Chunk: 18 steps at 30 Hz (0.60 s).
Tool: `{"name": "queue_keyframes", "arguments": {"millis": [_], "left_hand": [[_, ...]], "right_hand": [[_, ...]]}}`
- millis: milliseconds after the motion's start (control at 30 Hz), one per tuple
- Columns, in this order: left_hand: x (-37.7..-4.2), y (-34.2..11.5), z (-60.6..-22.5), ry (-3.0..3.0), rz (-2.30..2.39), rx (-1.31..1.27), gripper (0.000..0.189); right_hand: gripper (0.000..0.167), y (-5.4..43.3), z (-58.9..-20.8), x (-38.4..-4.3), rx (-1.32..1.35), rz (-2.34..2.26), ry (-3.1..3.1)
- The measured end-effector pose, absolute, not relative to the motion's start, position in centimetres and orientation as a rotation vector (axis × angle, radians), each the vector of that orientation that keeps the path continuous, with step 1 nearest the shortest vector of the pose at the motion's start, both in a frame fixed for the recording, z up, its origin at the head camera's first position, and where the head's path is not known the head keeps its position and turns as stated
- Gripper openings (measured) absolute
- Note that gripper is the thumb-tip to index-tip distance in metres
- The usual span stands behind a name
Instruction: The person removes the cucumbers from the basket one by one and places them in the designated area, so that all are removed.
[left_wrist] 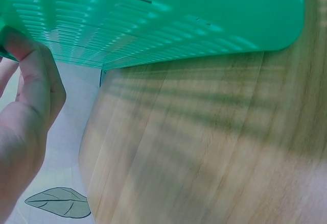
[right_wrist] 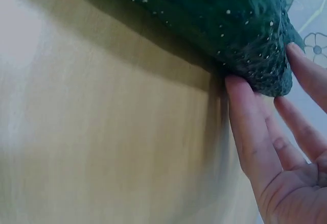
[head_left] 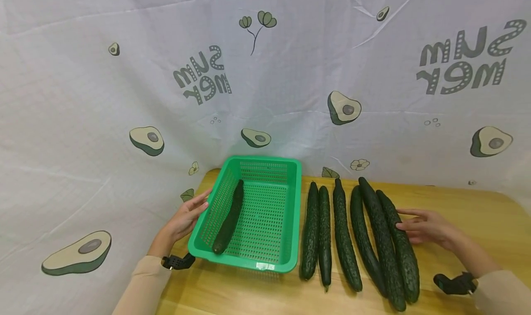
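A green plastic basket (head_left: 297, 199) stands on the table with one dark cucumber (head_left: 230, 218) lying along its left side. My left hand (head_left: 188, 218) holds the basket's left rim, with bent fingers at the edge in the left wrist view. To the right of the basket, several cucumbers lie lengthwise in a row. At the outermost, a bumpy cucumber (head_left: 400, 246), my right hand (head_left: 429, 229) reaches in from the right. Its fingertips (right_wrist: 239, 86) touch the cucumber's side in the right wrist view, with the fingers fairly straight.
The wooden table (head_left: 464, 213) carries everything. Behind and to the left hangs a white curtain (head_left: 290, 75) printed with avocados and lettering. Near the basket's right wall lies a cucumber (head_left: 310, 232); a curved cucumber (head_left: 365, 236) leans against its neighbour farther right.
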<state>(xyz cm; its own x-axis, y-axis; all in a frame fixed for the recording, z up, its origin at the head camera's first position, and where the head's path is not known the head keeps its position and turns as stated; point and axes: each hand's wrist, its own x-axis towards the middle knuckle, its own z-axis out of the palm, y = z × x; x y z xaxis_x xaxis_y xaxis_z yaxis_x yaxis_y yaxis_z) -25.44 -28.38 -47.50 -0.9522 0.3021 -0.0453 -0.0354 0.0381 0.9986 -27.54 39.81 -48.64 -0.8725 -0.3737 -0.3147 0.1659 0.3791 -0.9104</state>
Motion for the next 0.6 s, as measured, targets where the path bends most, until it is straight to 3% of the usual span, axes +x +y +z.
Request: {"name": "queue_keyframes", "arguments": {"millis": [267, 600], "left_hand": [[-25.5, -28.3, -47.3, 2.072, 2.014, 0.255, 0.058], [-25.5, -28.3, -47.3, 2.103, 1.994, 0.248, 0.058]], "right_hand": [[0.026, 40.9, -49.0, -27.8, -0.094, -1.660, 1.950], [0.034, 41.1, -48.9, -27.7, -0.073, -1.793, 1.788]]}}
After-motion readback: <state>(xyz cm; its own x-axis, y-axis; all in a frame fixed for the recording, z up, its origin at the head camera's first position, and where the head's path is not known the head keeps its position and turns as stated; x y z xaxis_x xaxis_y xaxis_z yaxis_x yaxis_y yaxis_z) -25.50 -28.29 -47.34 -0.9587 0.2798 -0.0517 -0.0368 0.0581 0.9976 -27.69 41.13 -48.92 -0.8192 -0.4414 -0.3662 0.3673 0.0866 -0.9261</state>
